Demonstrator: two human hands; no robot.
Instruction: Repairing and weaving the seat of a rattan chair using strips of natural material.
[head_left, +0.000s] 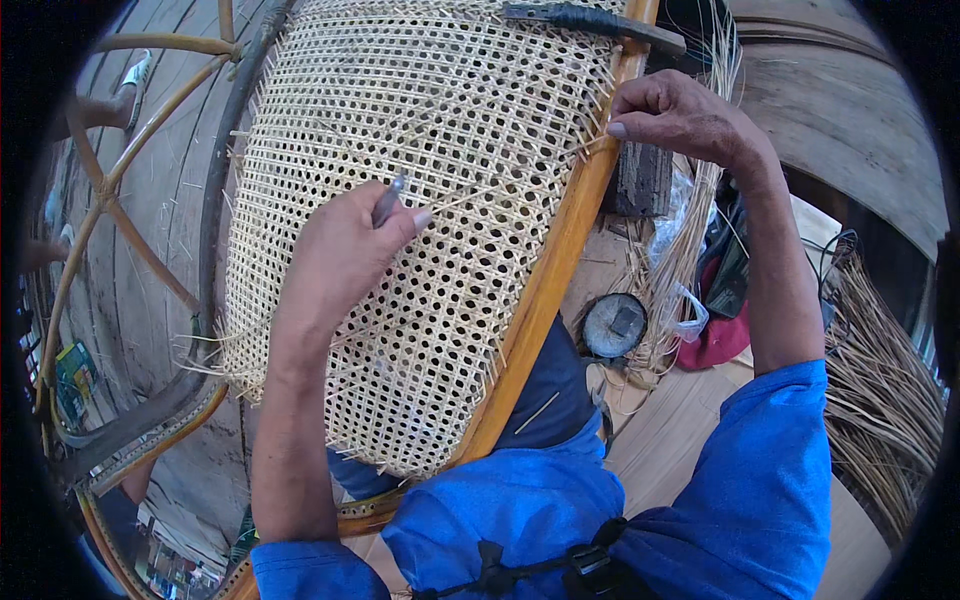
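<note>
A woven cane panel [430, 150] with an open hexagon pattern fills the middle, set in an orange wooden frame [545, 280] that rests on my lap. My left hand [345, 250] lies on the weave and grips a thin metal tool [388, 200] whose tip points up. My right hand [680, 115] is at the frame's right edge, fingers pinching a cane strand [596, 140] where it meets the wood. Loose strand ends stick out along the panel's left edge.
A dark-handled tool [590, 20] lies across the frame's top. Bundles of raw cane strips [880, 390] lie at the right, more [680, 250] beside a round black object [614, 325] and a red cloth [715, 340]. A bent rattan frame [130, 200] stands left on the plank floor.
</note>
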